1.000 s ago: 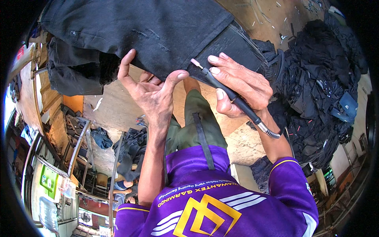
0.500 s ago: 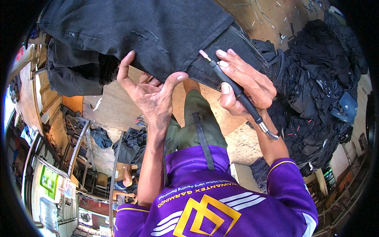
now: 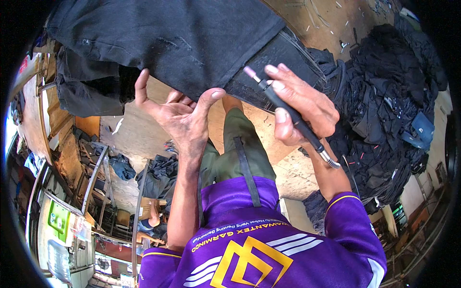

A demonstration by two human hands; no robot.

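Black trousers (image 3: 182, 43) spread flat across the table (image 3: 307, 14), hem overhanging its near edge. Beyond, toward the right edge, heaped dark garments (image 3: 384, 96). Left hand (image 3: 180, 117) open, fingers spread (thumb on the hem). Right hand (image 3: 300, 103) closed around a slim grinding tool (image 3: 283, 110), pink tip on the cloth.
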